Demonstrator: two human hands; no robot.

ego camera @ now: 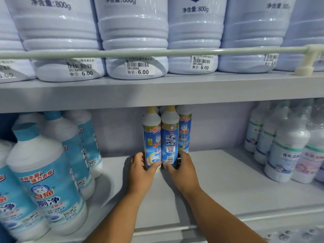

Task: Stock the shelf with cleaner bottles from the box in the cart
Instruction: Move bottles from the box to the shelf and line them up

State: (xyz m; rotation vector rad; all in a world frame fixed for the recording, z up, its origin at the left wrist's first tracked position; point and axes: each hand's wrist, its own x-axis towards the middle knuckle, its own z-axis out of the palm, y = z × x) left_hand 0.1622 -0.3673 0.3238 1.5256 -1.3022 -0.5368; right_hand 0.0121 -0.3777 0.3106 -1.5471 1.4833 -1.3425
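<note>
Two slim cleaner bottles with white shoulders, gold caps and blue labels stand upright side by side at the back middle of the lower shelf [219,183]. My left hand [140,170] grips the base of the left bottle [152,135]. My right hand [182,168] grips the base of the right bottle [169,137]. A third matching bottle [185,132] stands right behind them against the back wall. The box and the cart are out of view.
Blue-and-white toilet cleaner bottles [49,183] fill the shelf's left side. White bottles with pastel labels [287,155] stand at the right. Large white 800g bottles [135,37] sit on the upper shelf behind a rail [157,52].
</note>
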